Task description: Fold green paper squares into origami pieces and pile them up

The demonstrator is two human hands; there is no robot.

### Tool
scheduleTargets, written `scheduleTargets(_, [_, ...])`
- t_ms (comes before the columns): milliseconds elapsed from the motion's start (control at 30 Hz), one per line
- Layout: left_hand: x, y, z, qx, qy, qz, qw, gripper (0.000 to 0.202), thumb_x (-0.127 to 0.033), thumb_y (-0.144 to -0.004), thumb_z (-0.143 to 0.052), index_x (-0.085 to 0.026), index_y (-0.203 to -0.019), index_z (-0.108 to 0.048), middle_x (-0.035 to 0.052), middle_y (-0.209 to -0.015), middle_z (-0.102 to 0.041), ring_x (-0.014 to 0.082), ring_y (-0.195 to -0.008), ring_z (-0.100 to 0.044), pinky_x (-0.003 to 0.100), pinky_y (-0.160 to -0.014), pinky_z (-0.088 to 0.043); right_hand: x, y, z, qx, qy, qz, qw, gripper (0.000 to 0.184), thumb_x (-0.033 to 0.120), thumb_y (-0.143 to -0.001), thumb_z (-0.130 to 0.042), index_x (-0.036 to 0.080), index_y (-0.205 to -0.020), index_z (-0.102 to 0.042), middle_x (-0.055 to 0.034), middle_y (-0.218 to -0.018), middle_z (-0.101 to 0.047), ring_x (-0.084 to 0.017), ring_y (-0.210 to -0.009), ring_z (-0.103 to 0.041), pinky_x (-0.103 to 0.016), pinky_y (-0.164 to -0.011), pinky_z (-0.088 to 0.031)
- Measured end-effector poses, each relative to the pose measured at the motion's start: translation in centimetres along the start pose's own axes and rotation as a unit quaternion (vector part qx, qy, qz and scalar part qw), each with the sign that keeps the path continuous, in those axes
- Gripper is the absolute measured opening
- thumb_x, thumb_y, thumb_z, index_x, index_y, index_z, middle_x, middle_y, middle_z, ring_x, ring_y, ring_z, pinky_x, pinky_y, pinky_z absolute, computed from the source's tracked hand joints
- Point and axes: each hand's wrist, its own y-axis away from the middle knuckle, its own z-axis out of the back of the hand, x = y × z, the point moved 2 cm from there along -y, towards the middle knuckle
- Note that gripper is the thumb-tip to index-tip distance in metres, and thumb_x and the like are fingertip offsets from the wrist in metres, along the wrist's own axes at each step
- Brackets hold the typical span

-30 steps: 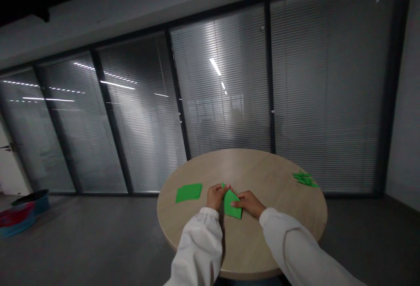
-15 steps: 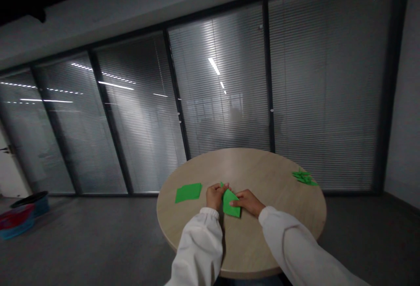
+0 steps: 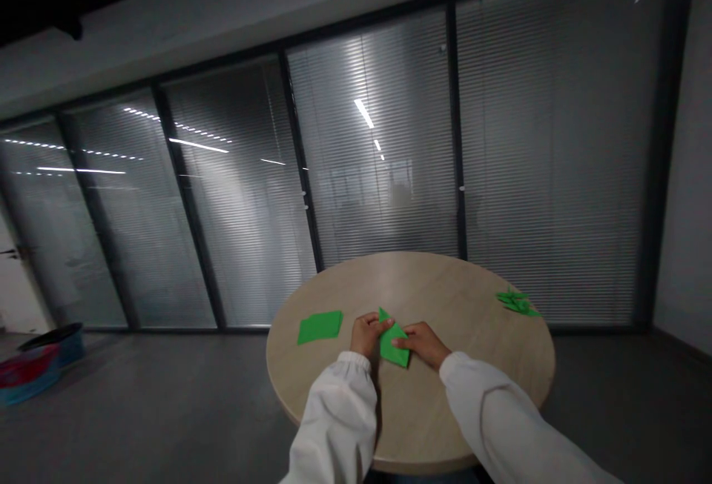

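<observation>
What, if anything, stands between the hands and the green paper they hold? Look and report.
Nothing visible: the left hand and right hand both touch the green paper. The flat green sheets lie apart, to the left.

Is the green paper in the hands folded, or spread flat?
Folded, it seems: the green paper shows slanted edges and a pointed top, unlike the four-cornered sheets nearby.

Green paper point(image 3: 392, 354) in both hands point(image 3: 365, 335) point(image 3: 426, 343)
</observation>
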Motion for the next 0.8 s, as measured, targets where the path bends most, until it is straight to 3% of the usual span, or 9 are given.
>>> scheduleTargets(367, [-0.04, -0.04, -0.27, 0.027, -0.053, -0.013, 0.998, 0.035, -0.037, -0.037, -0.086, -0.012, -0.046, -0.064, -0.002, -0.042, -0.055, 0.0073, -0.038, -0.044, 0.021, -0.042, -0.032, 0.01, -0.33, 0.12, -0.058, 0.022, 0.049, 0.997, 0.042, 0.055, -0.066, -0.066, 0.014, -0.061, -0.062, 0.003, -0.057, -0.051, -0.011, -0.057, -0.045, -0.024, -0.057, -0.035])
scheduleTargets(800, [0.4, 0.04, -0.36, 0.028, -0.039, 0.016, 0.999, 0.039, -0.038, -0.037, -0.087, -0.013, -0.043, -0.058, -0.0053, -0.038, -0.046, 0.005, -0.036, -0.037, 0.02, -0.039, -0.027, -0.13, -0.41, 0.65, -0.037, 0.041, 0.047, 0.997, 0.044, 0.057, -0.064, -0.066, 0.014, -0.056, -0.061, 0.0031, -0.052, -0.049, -0.012, -0.054, -0.043, -0.023, -0.053, -0.034])
